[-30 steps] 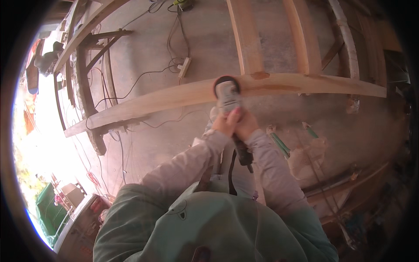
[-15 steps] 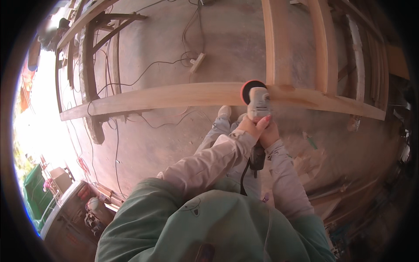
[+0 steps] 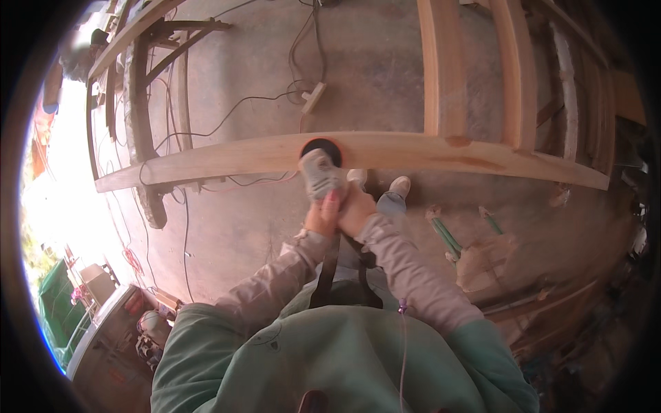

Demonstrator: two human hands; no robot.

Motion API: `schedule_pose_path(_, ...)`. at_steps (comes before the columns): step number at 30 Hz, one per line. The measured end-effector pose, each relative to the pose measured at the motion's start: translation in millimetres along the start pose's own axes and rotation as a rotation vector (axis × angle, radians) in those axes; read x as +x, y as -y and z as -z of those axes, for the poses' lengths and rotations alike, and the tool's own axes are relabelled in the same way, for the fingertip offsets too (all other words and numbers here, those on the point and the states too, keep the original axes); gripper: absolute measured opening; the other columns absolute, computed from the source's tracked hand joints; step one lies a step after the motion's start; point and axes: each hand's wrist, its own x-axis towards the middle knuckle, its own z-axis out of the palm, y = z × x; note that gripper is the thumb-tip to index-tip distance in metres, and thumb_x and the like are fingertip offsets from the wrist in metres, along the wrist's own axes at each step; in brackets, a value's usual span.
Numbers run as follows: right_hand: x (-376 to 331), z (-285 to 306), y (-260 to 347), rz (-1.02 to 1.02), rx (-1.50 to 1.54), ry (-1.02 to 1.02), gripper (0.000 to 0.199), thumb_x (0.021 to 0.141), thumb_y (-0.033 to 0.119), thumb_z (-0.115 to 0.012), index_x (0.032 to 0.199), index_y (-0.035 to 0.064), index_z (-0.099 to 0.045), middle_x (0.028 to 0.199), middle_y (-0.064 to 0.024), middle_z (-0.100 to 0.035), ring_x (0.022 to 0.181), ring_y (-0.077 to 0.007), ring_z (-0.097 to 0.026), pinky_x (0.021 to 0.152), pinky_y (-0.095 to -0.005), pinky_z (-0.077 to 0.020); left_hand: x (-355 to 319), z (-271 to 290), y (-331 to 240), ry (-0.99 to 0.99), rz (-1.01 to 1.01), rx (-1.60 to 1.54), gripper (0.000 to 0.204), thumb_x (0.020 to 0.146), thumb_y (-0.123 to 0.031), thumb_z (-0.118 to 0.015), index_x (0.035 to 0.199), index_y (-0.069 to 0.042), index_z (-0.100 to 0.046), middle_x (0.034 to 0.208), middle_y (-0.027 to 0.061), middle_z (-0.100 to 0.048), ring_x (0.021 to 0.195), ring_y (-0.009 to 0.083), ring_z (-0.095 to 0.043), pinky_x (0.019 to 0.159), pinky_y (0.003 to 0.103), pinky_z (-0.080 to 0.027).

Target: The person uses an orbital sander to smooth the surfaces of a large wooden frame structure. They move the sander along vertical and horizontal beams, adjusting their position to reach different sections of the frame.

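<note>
Both of my hands are wrapped round a grey angle grinder (image 3: 321, 175) fitted with a round black disc (image 3: 322, 146) edged in orange. The disc lies over a long pale wooden beam (image 3: 234, 158) that crosses in front of me, and it seems to touch the wood. My left hand (image 3: 321, 219) closes on the tool's body from the left, thumb up near the head. Against it on the right, my right hand (image 3: 357, 208) grips the body too. The grinder's rear end is mostly hidden behind my hands and sleeves.
Two wooden rails (image 3: 445, 69) run away from the beam on the right. A trestle (image 3: 141, 117) stands under its left part. Cables and a power strip (image 3: 313, 98) lie on the floor ahead. Green tubes (image 3: 446, 235) lie at right; a machine (image 3: 113, 344) stands lower left.
The grinder and both hands have moved left along the beam, from near the first rail's joint to about the middle. My feet show more, and the green tubes at right have come into view.
</note>
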Motion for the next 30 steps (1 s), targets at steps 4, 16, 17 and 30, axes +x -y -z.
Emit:
schedule_pose_path(4,-28.2,32.2,-68.8,0.157,0.322,-0.127,0.062,0.074,0.046,-0.070,0.107,-0.0025,-0.049,0.098,-0.0296,-0.062,0.097,-0.0442,-0.060,0.081,-0.0465,-0.0498,2.8,-69.9,49.9,-0.028,-0.339,0.243,0.050,0.092,-0.045,-0.056,0.119,-0.002,-0.057,0.106,0.0217,-0.064,0.100,0.0326,-0.062,0.086,0.037,-0.047)
schedule_pose_path(16,-18.6,95.1,-60.7,-0.059,0.124,0.038,0.064,0.074,0.048,-0.068,0.111,-0.0010,-0.052,0.104,-0.0281,-0.063,0.103,-0.0419,-0.059,0.087,-0.0440,-0.0481,14.6,-100.9,14.7,0.027,0.014,0.103,0.058,0.094,-0.051,-0.046,0.126,-0.002,-0.045,0.116,0.0139,-0.059,0.100,0.0254,-0.062,0.080,0.037,-0.053)
schedule_pose_path(17,-20.0,105.7,-94.3,-0.080,0.087,-0.028,0.064,0.074,0.049,-0.068,0.114,0.0010,-0.053,0.107,-0.0272,-0.063,0.103,-0.0412,-0.060,0.088,-0.0429,-0.0482,20.9,-133.7,24.0,0.051,-0.138,0.236,0.052,0.094,-0.046,-0.051,0.115,0.001,-0.053,0.107,0.0159,-0.063,0.099,0.0268,-0.063,0.082,0.037,-0.050)
schedule_pose_path(30,-86.3,227.3,-244.6,-0.150,0.527,-0.340,0.053,0.076,0.043,-0.070,0.110,0.0026,-0.060,0.098,-0.0202,-0.067,0.094,-0.0334,-0.066,0.078,-0.0390,-0.0509,7.0,-348.1,26.1,0.240,-0.050,0.719,0.056,0.082,-0.055,-0.061,0.100,-0.003,-0.068,0.088,0.0220,-0.068,0.090,0.0346,-0.067,0.079,0.039,-0.051)
